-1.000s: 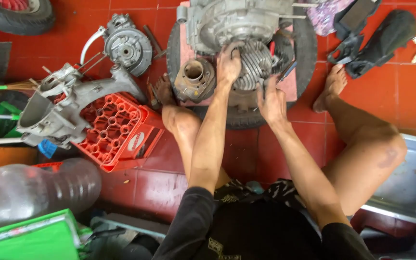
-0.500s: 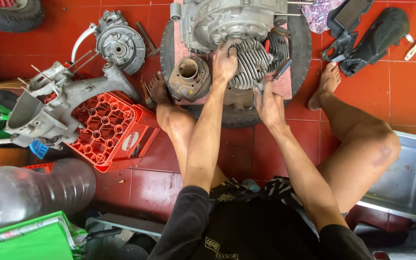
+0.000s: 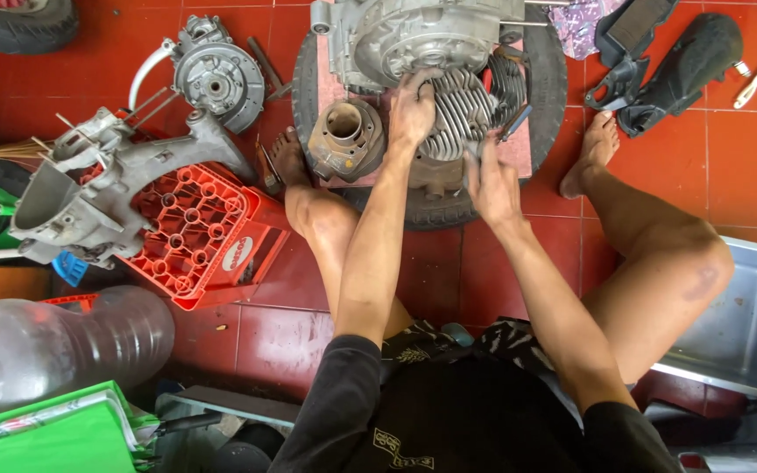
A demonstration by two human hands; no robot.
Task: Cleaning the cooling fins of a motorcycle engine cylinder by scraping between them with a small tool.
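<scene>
Finned cylinder (image 3: 462, 109) on engine case (image 3: 413, 35): left hand (image 3: 412, 109) and right hand (image 3: 492, 184) clasp its sides, fingers curled, mid-fitting; next needs even, square seating.

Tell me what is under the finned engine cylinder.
The finned cylinder rests on a pink board laid across a black tyre. Both hands, left and right, cover part of it; the tyre's hollow is hidden.

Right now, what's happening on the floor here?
A person sits on the red tile floor with both hands on a finned engine cylinder. It lies on an old tyre, against a grey engine case. The left hand rests on top, the right hand at its lower edge. A second cylinder sits alongside.
</scene>
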